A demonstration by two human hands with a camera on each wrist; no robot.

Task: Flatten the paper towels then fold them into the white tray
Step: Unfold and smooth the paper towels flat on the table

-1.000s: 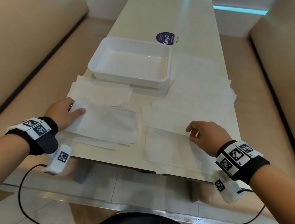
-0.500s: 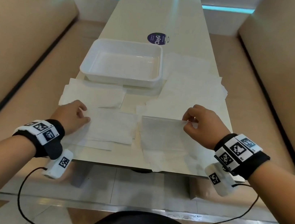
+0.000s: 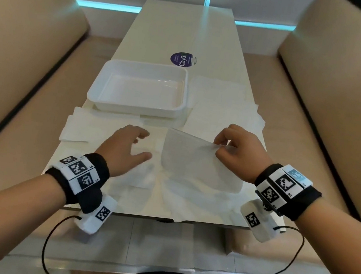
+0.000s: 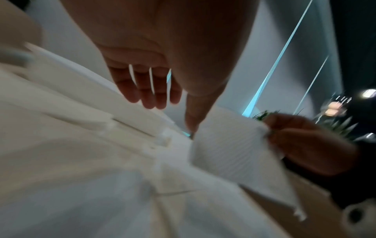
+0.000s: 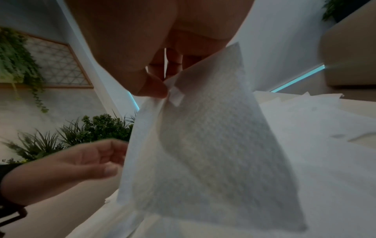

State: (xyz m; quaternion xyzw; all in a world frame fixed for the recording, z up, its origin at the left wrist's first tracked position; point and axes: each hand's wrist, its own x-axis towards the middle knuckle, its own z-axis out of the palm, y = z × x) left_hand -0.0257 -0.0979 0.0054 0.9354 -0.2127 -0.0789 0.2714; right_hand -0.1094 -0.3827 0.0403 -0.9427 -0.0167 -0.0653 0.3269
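My right hand (image 3: 221,146) pinches the top corner of a white paper towel (image 3: 194,162) and holds it lifted and tilted above the table; the right wrist view shows thumb and fingers (image 5: 154,87) on that paper towel (image 5: 203,145). My left hand (image 3: 131,146) hovers just left of the sheet, fingers spread and relaxed, holding nothing; its fingers (image 4: 150,95) show over flat towels in the left wrist view. The empty white tray (image 3: 101,100) sits beyond both hands, left of centre.
More paper towels lie flat on the table: a folded stack at the left (image 3: 88,126), a loose pile at the right (image 3: 225,110) and sheets under my hands. A round purple sticker (image 3: 182,59) lies behind the tray. Beige benches (image 3: 23,56) flank the table.
My right hand has picked up a towel's far edge and raised it off the pile. My left hand left the left-hand towel and moved right toward the lifted sheet.
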